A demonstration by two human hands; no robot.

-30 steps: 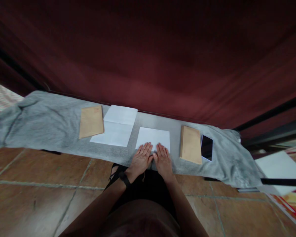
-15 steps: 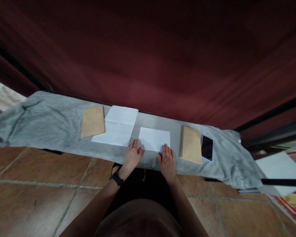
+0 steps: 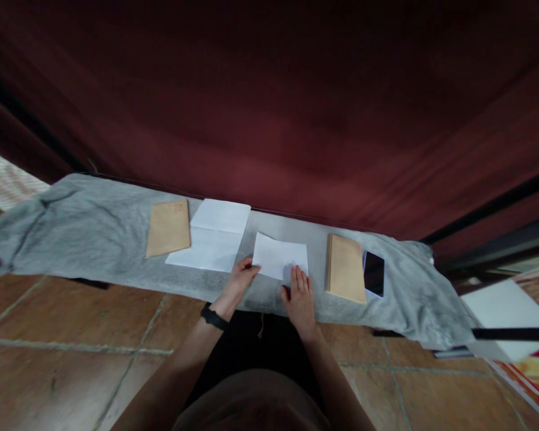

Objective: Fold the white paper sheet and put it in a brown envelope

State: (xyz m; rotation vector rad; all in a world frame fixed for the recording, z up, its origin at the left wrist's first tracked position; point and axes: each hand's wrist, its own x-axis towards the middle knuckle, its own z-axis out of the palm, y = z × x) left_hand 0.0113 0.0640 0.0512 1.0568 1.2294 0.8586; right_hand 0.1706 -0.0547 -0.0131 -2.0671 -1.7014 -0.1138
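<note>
A folded white sheet of paper (image 3: 278, 254) lies on the grey cloth in front of me, its left side lifted a little. My left hand (image 3: 241, 276) pinches that sheet at its lower left corner, thumb on top. Flat on the sheet's lower right part rests my right hand (image 3: 300, 293), fingers stretched out. To the left, a larger creased white sheet (image 3: 215, 245) lies spread out, its left edge partly under a brown envelope (image 3: 168, 228). A stack of brown envelopes (image 3: 347, 267) sits to the right of my right hand.
A phone (image 3: 374, 273) with a dark screen lies right of the envelope stack. Grey cloth (image 3: 94, 233) covers the long narrow surface, which backs onto a dark red curtain (image 3: 269, 131). Brown floor tiles (image 3: 94, 335) show below. A white board (image 3: 507, 317) stands at the far right.
My left hand has gone from lying flat at the folded sheet's corner to pinching and raising that side. My right hand has slid slightly left on the paper. The view has shifted slightly.
</note>
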